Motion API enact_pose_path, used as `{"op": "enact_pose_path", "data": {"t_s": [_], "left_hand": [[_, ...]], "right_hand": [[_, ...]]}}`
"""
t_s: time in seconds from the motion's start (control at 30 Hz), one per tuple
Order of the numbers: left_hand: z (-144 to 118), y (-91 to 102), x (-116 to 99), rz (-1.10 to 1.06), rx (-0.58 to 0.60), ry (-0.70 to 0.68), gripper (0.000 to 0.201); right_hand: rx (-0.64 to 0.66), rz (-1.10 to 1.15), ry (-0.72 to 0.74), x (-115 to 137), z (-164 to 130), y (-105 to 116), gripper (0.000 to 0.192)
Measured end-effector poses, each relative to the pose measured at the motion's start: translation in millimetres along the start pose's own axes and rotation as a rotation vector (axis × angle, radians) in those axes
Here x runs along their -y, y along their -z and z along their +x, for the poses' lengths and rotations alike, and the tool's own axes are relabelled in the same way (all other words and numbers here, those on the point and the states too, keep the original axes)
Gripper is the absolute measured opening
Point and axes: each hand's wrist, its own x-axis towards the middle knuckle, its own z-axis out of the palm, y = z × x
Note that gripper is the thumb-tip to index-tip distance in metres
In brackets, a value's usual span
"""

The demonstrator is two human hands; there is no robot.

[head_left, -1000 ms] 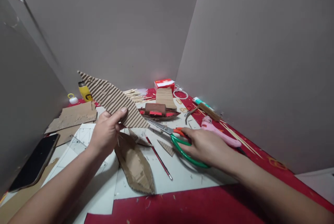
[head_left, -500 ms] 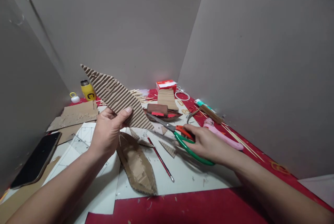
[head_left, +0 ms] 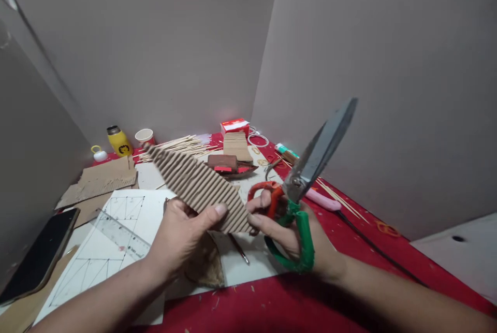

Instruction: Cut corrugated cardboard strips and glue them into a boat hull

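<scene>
The scissors point(head_left: 306, 188) are no longer lying on the white sheet as they were a second ago: the right hand point(head_left: 289, 237) has lifted them clear of the table, and their blades now point up and to the right against the grey wall. The corrugated cardboard piece point(head_left: 198, 188) has come down from its raised, tilted pose and sits lower, its long point reaching back toward the wooden sticks point(head_left: 178, 144). With it lowered, a white cup point(head_left: 144, 137) beside the yellow bottle point(head_left: 118, 141) has come into sight.

The left hand point(head_left: 180, 237) pinches the cardboard piece near its close end, thumb flat on the ridged face and the other fingers curled under it. The right hand is closed around the green and orange handles, fingers through the loops; its fingertips point(head_left: 254, 206) meet the near corner of the cardboard. The blades look shut or nearly so, though motion blur makes this hard to judge.

Below the left hand lies a flat brown cardboard cutout point(head_left: 205, 271) on the white sheet point(head_left: 252, 268), with a clear ruler point(head_left: 120, 234) over a pencilled drawing to the left. A dark phone point(head_left: 37, 258) rests at the far left, and a pink glue gun point(head_left: 322, 201) lies behind the scissors on the red cloth point(head_left: 272, 307).
</scene>
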Motion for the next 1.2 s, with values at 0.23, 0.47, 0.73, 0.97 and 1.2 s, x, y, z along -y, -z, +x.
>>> {"op": "enact_pose_path", "data": {"t_s": [0.23,0.47,0.73,0.97,1.2], "left_hand": [[-2,27.1,-72,0.082,-0.221,-0.481,0.033],[-15,29.4,-54,0.818,0.301,-0.196,0.037],[-8,10.6,-33,0.297,0.383,0.109,0.018],[-5,8.4,-34,0.081,0.091,-0.088,0.022],[-3,6.1,-19,0.161,-0.002,-0.198,0.024]], "right_hand": [[-0.095,-0.261,0.170,25,17,36,0.009],[0.376,-0.343,0.129,44,17,21,0.010],[0.255,-0.162,-0.026,47,28,6,0.023],[0.291,-0.187,-0.084,-10,2,37,0.046],[0.436,-0.417,-0.002,-4,-11,27,0.051]]}}
